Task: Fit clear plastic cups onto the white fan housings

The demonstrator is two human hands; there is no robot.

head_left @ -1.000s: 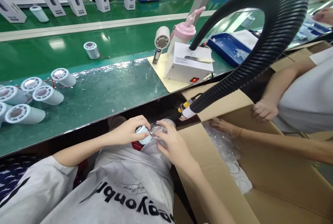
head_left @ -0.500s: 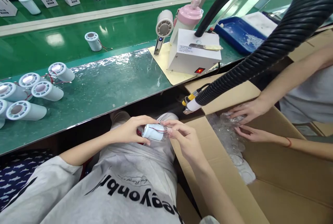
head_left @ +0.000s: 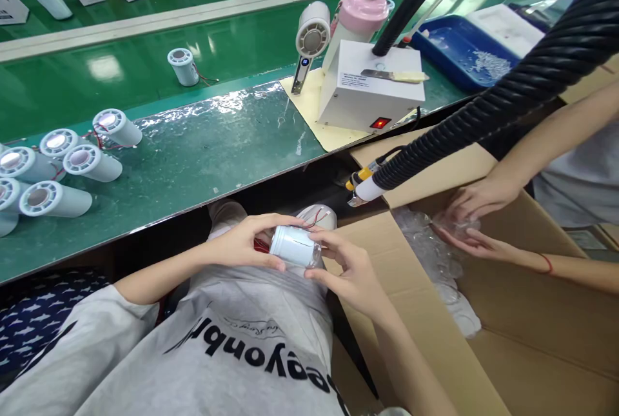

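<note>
L hand [head_left: 244, 243] grips L end of light-blue fan housing [head_left: 293, 247], over lap [head_left: 312, 290]; thin wires [head_left: 318, 218] loose above; R hand [head_left: 351, 267] pinches clear plastic piece [head_left: 316, 256] at R end. Prob. best: even pressure, parts aligned, wires untrapped.

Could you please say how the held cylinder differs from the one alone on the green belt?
The held cylinder lies sideways between the left hand and right hand; the lone cylinder stands on end. The held cylinder has clear plastic at one end; none shows on the lone cylinder. Both are pale blue.
</note>
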